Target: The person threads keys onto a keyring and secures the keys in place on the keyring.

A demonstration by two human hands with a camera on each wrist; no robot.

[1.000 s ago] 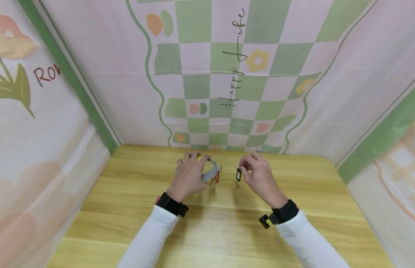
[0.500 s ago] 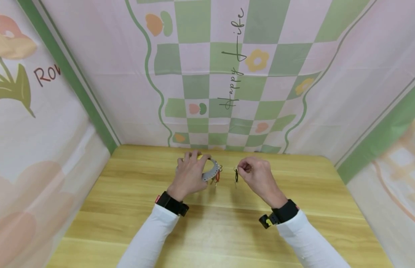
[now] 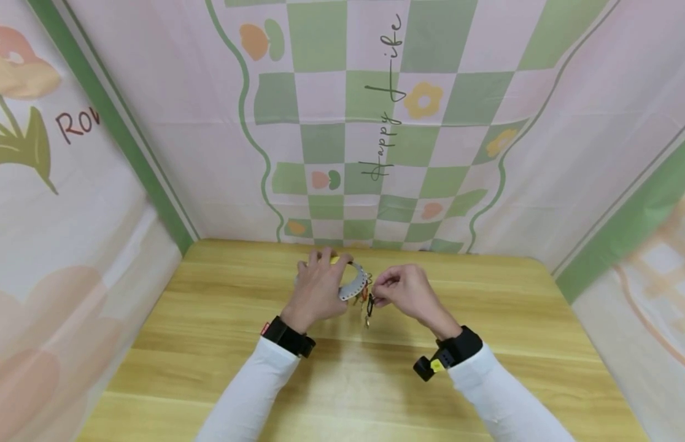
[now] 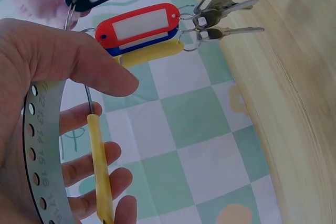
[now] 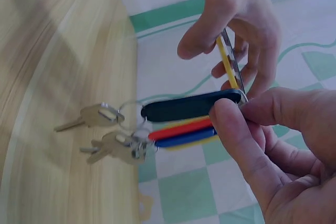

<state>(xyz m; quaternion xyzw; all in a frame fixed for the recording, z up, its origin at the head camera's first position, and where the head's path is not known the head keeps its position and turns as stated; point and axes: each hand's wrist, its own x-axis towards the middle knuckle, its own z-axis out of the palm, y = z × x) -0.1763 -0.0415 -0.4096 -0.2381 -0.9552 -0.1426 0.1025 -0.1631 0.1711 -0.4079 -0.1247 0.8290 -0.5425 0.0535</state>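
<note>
My left hand [image 3: 317,288] grips a grey curved metal key holder [image 3: 355,287], its plate lined with numbered holes. A yellow-sleeved rod [image 4: 100,166] on this holder runs between thumb and fingers in the left wrist view. From the holder's right end hang a red key tag [image 4: 137,23], a blue key tag [image 4: 144,42] and a yellow key tag [image 4: 152,53], with keys [image 4: 212,19]. Between thumb and forefinger, my right hand [image 3: 407,296] pinches the ring end of a black key tag [image 5: 184,107]; its key [image 5: 94,116] dangles. Whether this ring touches the holder is hidden by fingers.
Both hands are above a wooden table [image 3: 342,380]. Behind it hangs a patterned cloth [image 3: 364,141] with green checks, and more cloth [image 3: 99,294] closes off the left side. Black camera straps [image 3: 287,336] circle both wrists.
My right hand has moved left and slightly toward me, bringing the black key tag close beside the hanging tags. The left hand with the key holder has shifted slightly right.
</note>
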